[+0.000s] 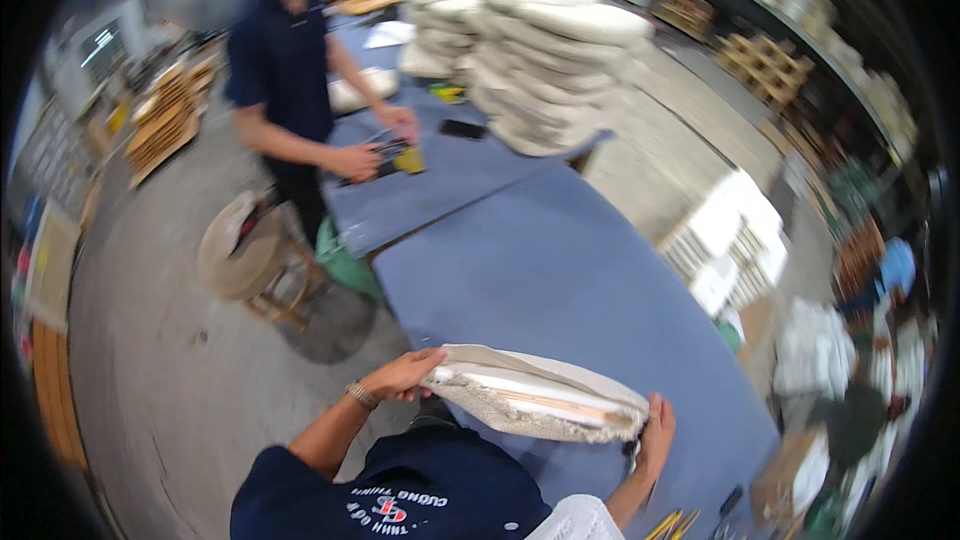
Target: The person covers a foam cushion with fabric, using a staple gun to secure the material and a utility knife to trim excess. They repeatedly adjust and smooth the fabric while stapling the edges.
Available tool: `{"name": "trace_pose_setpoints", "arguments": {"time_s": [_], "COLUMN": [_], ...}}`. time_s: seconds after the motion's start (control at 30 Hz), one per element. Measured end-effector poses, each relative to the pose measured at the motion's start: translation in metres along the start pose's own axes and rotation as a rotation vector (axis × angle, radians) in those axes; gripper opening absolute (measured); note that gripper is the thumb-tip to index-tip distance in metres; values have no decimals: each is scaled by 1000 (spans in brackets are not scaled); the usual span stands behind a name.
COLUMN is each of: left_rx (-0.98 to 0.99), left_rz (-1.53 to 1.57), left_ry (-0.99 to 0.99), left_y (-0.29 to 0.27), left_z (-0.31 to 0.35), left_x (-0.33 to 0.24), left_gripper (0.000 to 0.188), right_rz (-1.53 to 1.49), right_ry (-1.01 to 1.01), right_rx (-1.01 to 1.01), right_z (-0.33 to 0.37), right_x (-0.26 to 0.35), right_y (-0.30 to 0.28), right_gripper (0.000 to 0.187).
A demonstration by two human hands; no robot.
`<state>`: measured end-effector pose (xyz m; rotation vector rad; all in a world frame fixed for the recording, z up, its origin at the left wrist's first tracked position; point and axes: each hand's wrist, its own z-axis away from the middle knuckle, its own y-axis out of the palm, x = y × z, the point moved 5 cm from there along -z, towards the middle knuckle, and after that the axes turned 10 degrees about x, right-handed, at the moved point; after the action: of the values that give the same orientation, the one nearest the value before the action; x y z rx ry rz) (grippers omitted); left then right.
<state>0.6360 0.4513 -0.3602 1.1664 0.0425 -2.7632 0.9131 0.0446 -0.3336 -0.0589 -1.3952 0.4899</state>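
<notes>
A blue worktop [560, 270] runs from near right to far centre, joined from two sections. At its far end stands a tall stack of pale cushions [545, 55], with a black phone [463, 129] lying just near of it. On the far left side a co-worker [285, 70] in a dark shirt stands at the worktop edge, handling a small yellow and black item [400, 158]. A round wooden stool [245, 250] stands on the concrete floor [170, 390] beside that person. White stacked boxes [735, 240] sit right of the worktop. Wooden pallets [765, 65] lie far right.
</notes>
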Motion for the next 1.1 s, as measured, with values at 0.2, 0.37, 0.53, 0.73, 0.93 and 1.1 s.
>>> {"name": "trace_pose_setpoints", "arguments": {"time_s": [0.2, 0.37, 0.53, 0.73, 0.93, 1.1], "left_rx": [150, 119, 38, -47, -130, -98], "left_rz": [156, 123, -24, -288, -287, -198], "left_ry": [29, 14, 79, 328, 386, 295], "left_y": [5, 9, 8, 9, 6, 37], "left_z": [-53, -53, -35, -40, -68, -50], "left_x": [46, 47, 34, 8, 1, -26], "left_gripper": [76, 72, 78, 71, 58, 65], "right_rz": [338, 346, 370, 478, 287, 14], "right_ry": [-125, -136, -93, -238, -361, -1367], "right_rx": [-227, -264, -242, -224, -178, 176], "right_z": [32, 48, 38, 13, 60, 180], "right_x": [-46, -51, -42, -30, 96, 189], "right_y": [45, 61, 57, 55, 19, -106], "right_gripper": [47, 50, 56, 66, 48, 28]}}
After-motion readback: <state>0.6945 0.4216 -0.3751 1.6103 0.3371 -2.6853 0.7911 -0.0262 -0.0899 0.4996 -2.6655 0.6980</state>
